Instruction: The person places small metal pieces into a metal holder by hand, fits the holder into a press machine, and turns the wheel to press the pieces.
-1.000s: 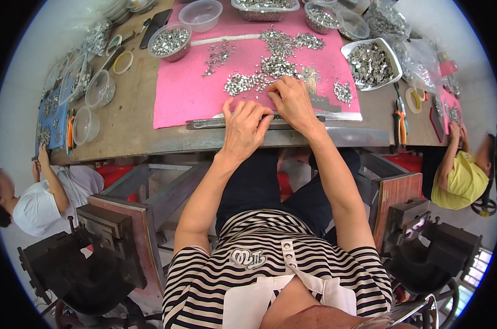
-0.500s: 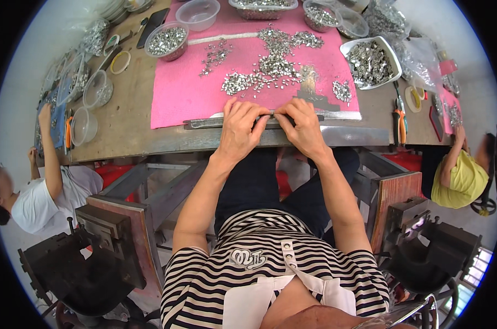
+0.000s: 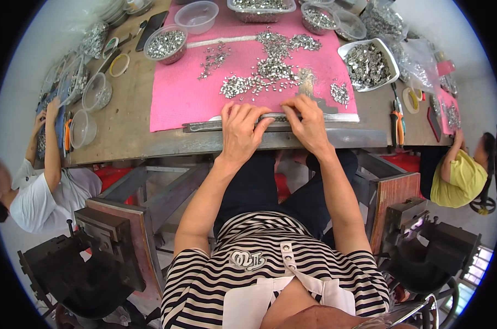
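A long grey metal bar point(image 3: 203, 126) with a groove lies along the near edge of the pink mat point(image 3: 174, 101). My left hand point(image 3: 241, 129) wraps over it, fingers on the far side and thumb at the near side. To its right, my right hand point(image 3: 310, 124) has thumb and forefinger bent together at the bar; anything between them is too small to make out. A short dark row of small pieces point(image 3: 280, 119) shows in the groove between my hands. Beyond them, loose shiny metal pieces point(image 3: 274, 68) lie in heaps on the mat.
A white tray point(image 3: 394, 64) and a round plastic tub point(image 3: 166, 56) hold more metal pieces. Orange-handled pliers point(image 3: 397, 127) lie at right. Empty clear tubs point(image 3: 84, 129), a phone point(image 3: 153, 27) and tape rolls point(image 3: 119, 64) stand at left. Co-workers sit at both sides.
My right hand has shifted a little to the right, widening the gap between my fingertips. My left hand stays on the bar. The left co-worker's hands have come closer together.
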A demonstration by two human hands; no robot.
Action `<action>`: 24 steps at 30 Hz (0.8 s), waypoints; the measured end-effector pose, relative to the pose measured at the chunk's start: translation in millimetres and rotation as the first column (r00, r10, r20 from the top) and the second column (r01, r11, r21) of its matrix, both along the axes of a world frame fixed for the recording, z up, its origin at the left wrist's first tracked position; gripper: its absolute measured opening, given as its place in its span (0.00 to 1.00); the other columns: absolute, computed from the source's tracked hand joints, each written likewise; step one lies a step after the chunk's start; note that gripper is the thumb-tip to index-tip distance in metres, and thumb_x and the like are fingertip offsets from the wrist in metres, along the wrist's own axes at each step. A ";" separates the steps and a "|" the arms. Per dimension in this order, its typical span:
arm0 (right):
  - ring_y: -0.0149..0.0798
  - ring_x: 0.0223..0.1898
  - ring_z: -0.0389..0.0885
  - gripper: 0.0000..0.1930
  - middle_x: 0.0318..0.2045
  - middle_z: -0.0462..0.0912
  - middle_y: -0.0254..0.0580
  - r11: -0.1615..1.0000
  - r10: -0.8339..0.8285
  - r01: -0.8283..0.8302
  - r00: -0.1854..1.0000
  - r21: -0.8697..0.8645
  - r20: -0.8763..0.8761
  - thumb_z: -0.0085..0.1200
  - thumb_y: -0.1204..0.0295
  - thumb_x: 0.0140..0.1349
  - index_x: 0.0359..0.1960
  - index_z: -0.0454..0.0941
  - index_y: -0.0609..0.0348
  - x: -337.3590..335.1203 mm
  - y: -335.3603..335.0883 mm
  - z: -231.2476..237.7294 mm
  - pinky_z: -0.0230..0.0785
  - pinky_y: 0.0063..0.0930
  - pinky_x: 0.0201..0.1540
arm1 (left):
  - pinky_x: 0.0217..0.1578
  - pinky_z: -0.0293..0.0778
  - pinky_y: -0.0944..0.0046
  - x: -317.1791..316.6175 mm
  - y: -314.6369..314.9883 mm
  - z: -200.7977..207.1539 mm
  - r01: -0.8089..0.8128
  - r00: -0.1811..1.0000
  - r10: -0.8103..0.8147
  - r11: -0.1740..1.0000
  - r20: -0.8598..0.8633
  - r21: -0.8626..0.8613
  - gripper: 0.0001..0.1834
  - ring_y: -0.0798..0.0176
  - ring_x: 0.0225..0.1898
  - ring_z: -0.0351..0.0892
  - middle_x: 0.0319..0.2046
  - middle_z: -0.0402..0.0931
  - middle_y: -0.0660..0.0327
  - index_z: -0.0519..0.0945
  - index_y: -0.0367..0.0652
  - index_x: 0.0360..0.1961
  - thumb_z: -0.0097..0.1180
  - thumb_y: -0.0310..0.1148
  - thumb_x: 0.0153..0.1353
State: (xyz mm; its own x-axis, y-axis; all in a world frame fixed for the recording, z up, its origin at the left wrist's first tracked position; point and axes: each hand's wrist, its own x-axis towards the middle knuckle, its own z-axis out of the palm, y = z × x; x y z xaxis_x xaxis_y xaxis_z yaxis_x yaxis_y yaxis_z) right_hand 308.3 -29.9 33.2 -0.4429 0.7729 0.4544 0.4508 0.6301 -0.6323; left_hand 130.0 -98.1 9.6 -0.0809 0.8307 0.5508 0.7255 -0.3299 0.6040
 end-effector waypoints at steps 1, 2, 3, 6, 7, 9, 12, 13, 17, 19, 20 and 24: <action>0.45 0.35 0.79 0.03 0.32 0.79 0.42 0.999 -0.035 0.034 0.999 0.039 0.023 0.60 0.78 0.62 0.37 0.83 0.60 0.4 6.2 -1.3 0.67 0.35 0.41 | 0.60 0.60 0.47 1.6 -0.8 1.1 0.002 1.000 -0.002 1.000 0.000 0.002 0.09 0.58 0.40 0.76 0.34 0.78 0.65 0.84 0.46 0.38 0.68 0.35 0.58; 0.46 0.36 0.79 0.04 0.33 0.79 0.42 0.995 -0.071 0.067 0.997 0.078 0.044 0.60 0.78 0.62 0.38 0.84 0.60 0.2 12.7 -2.9 0.68 0.35 0.42 | 0.61 0.58 0.46 3.8 -1.3 1.9 0.010 1.000 -0.010 1.000 -0.010 0.020 0.09 0.59 0.40 0.76 0.33 0.78 0.65 0.85 0.47 0.38 0.68 0.35 0.58; 0.46 0.36 0.79 0.04 0.33 0.79 0.42 0.994 -0.072 0.069 0.996 0.079 0.044 0.60 0.78 0.62 0.38 0.84 0.60 -0.9 19.5 -4.9 0.68 0.35 0.42 | 0.62 0.56 0.44 5.8 -1.3 2.5 0.018 1.000 -0.018 0.999 -0.021 0.038 0.09 0.60 0.41 0.76 0.33 0.77 0.66 0.85 0.48 0.39 0.68 0.35 0.58; 0.46 0.38 0.78 0.06 0.32 0.79 0.41 0.987 -0.085 0.077 0.995 0.144 0.052 0.62 0.74 0.61 0.39 0.85 0.56 -7.7 38.6 -10.6 0.66 0.39 0.44 | 0.64 0.53 0.41 9.7 -1.0 0.4 0.008 0.999 -0.007 1.000 -0.053 0.030 0.08 0.61 0.41 0.76 0.33 0.77 0.67 0.85 0.49 0.38 0.67 0.33 0.57; 0.46 0.38 0.77 0.05 0.32 0.78 0.41 0.979 -0.087 0.060 0.988 0.196 0.130 0.62 0.74 0.61 0.38 0.85 0.56 -11.0 43.1 -12.0 0.66 0.40 0.44 | 0.64 0.53 0.41 10.9 -0.5 -0.2 0.009 0.999 -0.008 1.000 -0.053 0.029 0.08 0.61 0.41 0.76 0.33 0.77 0.67 0.85 0.49 0.38 0.67 0.33 0.57; 0.46 0.38 0.77 0.05 0.32 0.78 0.41 0.969 -0.094 0.041 0.974 0.245 0.207 0.62 0.74 0.61 0.38 0.85 0.56 -13.5 47.0 -14.5 0.66 0.41 0.43 | 0.64 0.53 0.40 13.1 0.9 -1.0 -0.003 0.998 0.005 0.999 -0.058 0.039 0.07 0.61 0.42 0.75 0.33 0.76 0.67 0.84 0.49 0.37 0.67 0.32 0.57; 0.46 0.41 0.77 0.05 0.33 0.78 0.40 0.980 -0.099 0.053 0.966 0.192 0.238 0.63 0.71 0.60 0.37 0.84 0.54 -14.6 48.4 -16.7 0.65 0.42 0.46 | 0.64 0.52 0.42 13.3 0.4 1.4 -0.016 0.997 0.015 1.000 -0.079 -0.003 0.05 0.62 0.42 0.77 0.34 0.80 0.68 0.85 0.47 0.36 0.67 0.32 0.58; 0.46 0.41 0.77 0.04 0.33 0.79 0.40 0.982 -0.090 0.049 0.970 0.181 0.227 0.63 0.72 0.60 0.36 0.84 0.54 -13.7 48.4 -16.2 0.65 0.42 0.46 | 0.64 0.52 0.42 13.4 0.5 2.1 -0.015 0.997 0.014 1.000 -0.079 -0.003 0.05 0.62 0.42 0.77 0.34 0.80 0.68 0.85 0.47 0.36 0.67 0.32 0.58; 0.47 0.38 0.77 0.04 0.31 0.79 0.41 0.977 -0.080 0.044 0.983 0.210 0.167 0.63 0.74 0.59 0.36 0.82 0.58 -6.9 42.0 -14.0 0.65 0.41 0.44 | 0.65 0.51 0.42 14.5 1.3 3.4 -0.003 0.998 0.003 1.000 -0.059 -0.014 0.04 0.62 0.42 0.78 0.34 0.80 0.67 0.85 0.46 0.37 0.64 0.30 0.61; 0.47 0.37 0.77 0.05 0.31 0.79 0.42 0.979 -0.057 0.024 0.985 0.202 0.162 0.63 0.76 0.59 0.36 0.82 0.59 -6.0 35.9 -10.9 0.66 0.40 0.43 | 0.66 0.51 0.42 14.2 1.9 2.5 -0.001 0.998 0.000 1.000 -0.060 -0.012 0.04 0.62 0.42 0.78 0.34 0.80 0.67 0.85 0.46 0.38 0.63 0.29 0.62; 0.47 0.37 0.78 0.05 0.31 0.80 0.43 0.981 -0.035 0.004 0.987 0.195 0.156 0.62 0.77 0.59 0.36 0.81 0.60 -5.6 32.2 -9.0 0.67 0.40 0.43 | 0.65 0.53 0.44 12.9 2.3 1.3 0.007 0.999 -0.007 1.000 -0.040 -0.010 0.04 0.61 0.41 0.78 0.34 0.80 0.66 0.85 0.45 0.38 0.62 0.29 0.63; 0.46 0.35 0.80 0.05 0.30 0.80 0.45 0.997 0.021 -0.024 0.999 0.079 0.040 0.61 0.80 0.59 0.37 0.81 0.62 -1.5 16.6 -5.8 0.70 0.37 0.40 | 0.64 0.60 0.49 6.1 2.0 -3.3 0.055 0.996 -0.054 0.998 0.074 -0.011 0.04 0.59 0.41 0.79 0.35 0.81 0.63 0.84 0.43 0.39 0.61 0.28 0.64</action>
State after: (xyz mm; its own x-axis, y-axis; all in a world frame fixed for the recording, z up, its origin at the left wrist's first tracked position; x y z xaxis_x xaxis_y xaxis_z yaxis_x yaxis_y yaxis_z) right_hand 306.8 -13.3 27.4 -0.4782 0.7248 0.4960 0.4594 0.6877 -0.5621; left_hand 136.1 -96.1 6.3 -0.0747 0.8422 0.5339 0.6602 -0.3595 0.6595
